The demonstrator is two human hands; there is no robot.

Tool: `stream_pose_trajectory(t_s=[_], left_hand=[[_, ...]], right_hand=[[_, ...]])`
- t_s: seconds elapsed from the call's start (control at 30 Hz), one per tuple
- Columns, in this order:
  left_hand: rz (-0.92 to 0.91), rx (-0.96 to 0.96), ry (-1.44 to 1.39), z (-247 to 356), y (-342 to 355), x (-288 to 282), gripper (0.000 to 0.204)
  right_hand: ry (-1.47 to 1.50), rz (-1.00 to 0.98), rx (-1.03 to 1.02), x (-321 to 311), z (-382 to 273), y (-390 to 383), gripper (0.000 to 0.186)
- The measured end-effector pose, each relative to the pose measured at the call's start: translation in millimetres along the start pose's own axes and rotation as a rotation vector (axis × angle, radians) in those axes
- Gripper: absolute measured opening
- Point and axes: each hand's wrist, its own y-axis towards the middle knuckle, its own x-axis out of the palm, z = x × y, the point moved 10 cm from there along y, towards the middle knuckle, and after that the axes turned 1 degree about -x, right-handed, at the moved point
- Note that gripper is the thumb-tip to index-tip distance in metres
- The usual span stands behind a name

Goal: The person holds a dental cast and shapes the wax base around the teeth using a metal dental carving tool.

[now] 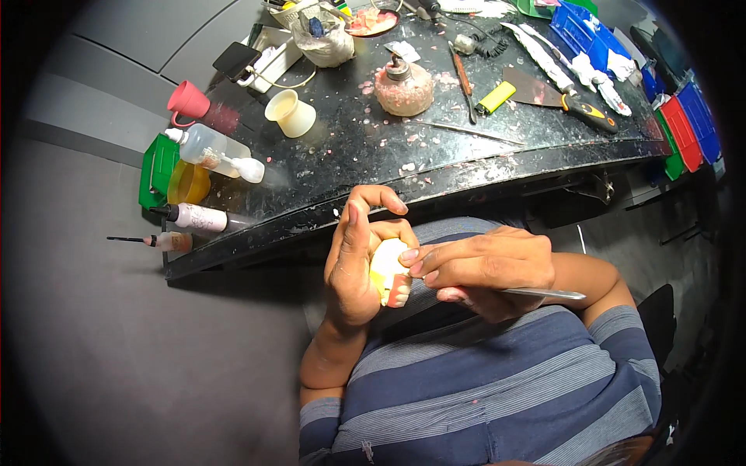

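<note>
In my left hand is a pale yellowish-white dental model, held above my lap in front of the table edge. Its near side carries a pink wax rim with several white teeth. The thumb and fingers close around the model, with the index finger raised and bent. My right hand grips a slim metal dental hand tool, whose shaft sticks out to the right below the palm. The fingertips of this hand meet the model's right side; they hide the tool's working end.
On the black table stand a wax-spattered spirit lamp and a cream cup. A wooden-handled wax knife, green lighter, thin metal rod and scraper lie rightward. Bottles and a pink mug line the left edge.
</note>
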Motion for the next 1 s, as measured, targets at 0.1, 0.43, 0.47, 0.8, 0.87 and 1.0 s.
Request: stream_pose_trajectory(t_s=[0.1,0.43,0.47,0.8,0.87,1.0], left_hand=[[0.008,0.014,-0.003,-1,0,-1,0.055],[-0.095,-0.014,-0.089,-8,0,-2,0.055],[-0.093,-0.013,-0.089,-7,1,-1,0.055],[0.025,-0.064,-0.165,-17,9,-17,0.052],[0.035,-0.074,-0.178,-20,10,-18,0.053],[0.089,-0.091,-0.254,-27,11,-27,0.057]], right_hand=[[0.01,-0.006,0.007,1,0,1,0.016],[-0.069,0.024,0.026,-3,5,0,0.021],[-0.086,0.018,0.057,-5,5,1,0.013],[0.105,0.169,0.349,-46,32,-13,0.022],[-0.03,0.147,0.194,-46,21,-1,0.03],[-0.095,-0.048,0.015,-21,9,17,0.03]])
